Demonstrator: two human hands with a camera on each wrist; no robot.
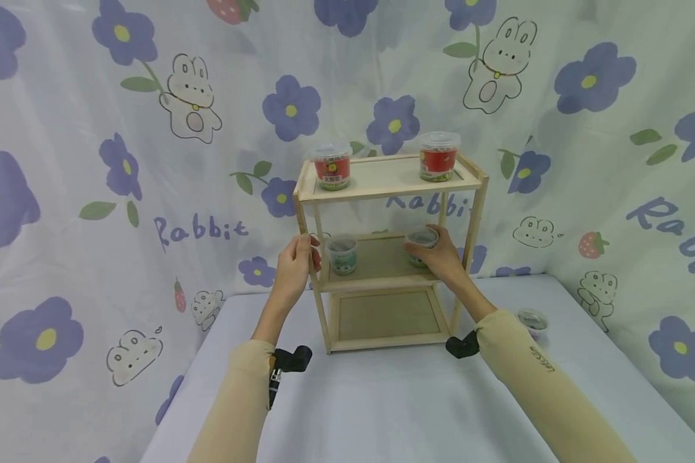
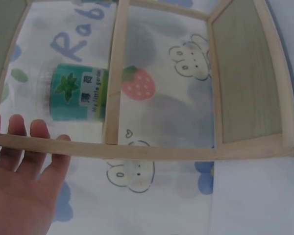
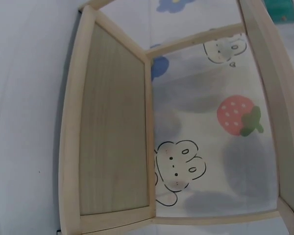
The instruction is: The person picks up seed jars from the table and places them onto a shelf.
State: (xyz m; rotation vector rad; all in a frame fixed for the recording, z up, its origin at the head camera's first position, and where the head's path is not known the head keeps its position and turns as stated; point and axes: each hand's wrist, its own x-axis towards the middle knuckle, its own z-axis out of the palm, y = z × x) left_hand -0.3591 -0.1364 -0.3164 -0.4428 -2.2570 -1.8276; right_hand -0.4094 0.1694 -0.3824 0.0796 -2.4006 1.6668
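A wooden shelf rack [image 1: 394, 283] with three levels stands on the table. At its left front post, my left hand [image 1: 295, 260] grips the wood; the left wrist view shows the fingers [image 2: 39, 128] behind the post [image 2: 88, 147]. My right hand [image 1: 440, 254] holds a clear-lidded plastic cup [image 1: 421, 239] with a green label, at the right of the middle shelf. To the left on that shelf sits another cup [image 1: 342, 255], whose teal label [image 2: 78, 93] carries a leaf picture and "My little garden". The right hand is outside the right wrist view.
Two lidded cups with red labels stand on the top shelf, one left [image 1: 333, 168] and one right [image 1: 438, 158]. Another small cup [image 1: 533, 321] is on the white table [image 1: 382, 405], right of the rack. A patterned curtain [image 1: 347, 77] hangs close behind.
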